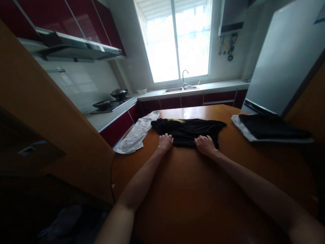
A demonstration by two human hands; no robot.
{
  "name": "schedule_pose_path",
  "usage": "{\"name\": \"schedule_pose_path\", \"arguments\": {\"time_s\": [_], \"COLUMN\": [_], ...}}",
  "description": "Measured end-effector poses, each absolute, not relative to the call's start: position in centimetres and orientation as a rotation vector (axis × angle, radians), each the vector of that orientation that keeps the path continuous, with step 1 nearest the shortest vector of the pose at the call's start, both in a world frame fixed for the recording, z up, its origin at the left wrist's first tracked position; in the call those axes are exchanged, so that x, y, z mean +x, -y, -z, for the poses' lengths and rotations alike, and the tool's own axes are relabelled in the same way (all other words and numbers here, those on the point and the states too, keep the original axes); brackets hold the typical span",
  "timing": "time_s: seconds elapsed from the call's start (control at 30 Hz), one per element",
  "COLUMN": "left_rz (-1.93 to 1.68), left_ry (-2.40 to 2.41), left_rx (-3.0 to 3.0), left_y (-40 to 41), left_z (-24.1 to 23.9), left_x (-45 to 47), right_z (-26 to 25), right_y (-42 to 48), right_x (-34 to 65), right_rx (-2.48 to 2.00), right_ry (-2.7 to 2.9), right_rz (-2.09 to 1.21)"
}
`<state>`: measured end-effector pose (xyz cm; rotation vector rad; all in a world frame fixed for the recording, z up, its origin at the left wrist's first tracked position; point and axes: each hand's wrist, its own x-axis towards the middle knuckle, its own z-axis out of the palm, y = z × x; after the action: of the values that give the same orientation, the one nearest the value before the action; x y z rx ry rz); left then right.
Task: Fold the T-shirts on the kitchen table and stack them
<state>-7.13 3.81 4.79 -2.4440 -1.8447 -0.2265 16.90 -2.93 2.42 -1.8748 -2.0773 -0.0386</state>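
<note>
A black T-shirt (188,130) with a yellow patch along its far edge lies spread across the wooden table (177,189). At its near left corner, my left hand (166,141) has its fingers curled over the cloth. My right hand (205,145) grips the near edge further right, fingers bent and closed on the fabric. Left of the T-shirt a white garment (138,133) lies stretched out, its far end close to the black cloth.
Folded black and white clothes (273,127) are stacked at the table's right. Beyond the table stand a counter with a sink (174,90), a stove with pans (119,94) and a fridge (286,57). A wooden panel (63,135) rises at the left.
</note>
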Motion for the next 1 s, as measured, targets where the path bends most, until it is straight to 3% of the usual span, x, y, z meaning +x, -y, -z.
{"name": "schedule_pose_path", "arguments": {"time_s": [0.17, 0.33, 0.63, 0.9, 1.0], "left_rz": [0.186, 0.534, 0.703, 1.222, 1.463], "left_ry": [1.588, 1.220, 1.861, 2.311, 2.394], "left_rx": [-2.743, -2.871, -2.876, -2.687, -2.532], "left_y": [-1.1, -1.3, -5.5, -9.2, -9.8], "left_z": [-6.1, -6.9, -5.5, -7.8, -8.1], "left_x": [-3.4, -3.4, -7.6, -13.6, -16.3], "right_z": [-2.1, -2.2, -0.5, -0.7, -0.7], "right_y": [0.8, 2.0, 4.8, 1.4, 0.1], "right_x": [22.6, 21.6, 13.9, 21.4, 25.0], "right_rx": [-2.098, -1.980, -1.813, -1.523, -1.638], "right_ry": [1.738, 1.702, 2.132, 2.469, 2.310], "right_rz": [-0.015, 0.146, 0.001, -0.164, -0.093]}}
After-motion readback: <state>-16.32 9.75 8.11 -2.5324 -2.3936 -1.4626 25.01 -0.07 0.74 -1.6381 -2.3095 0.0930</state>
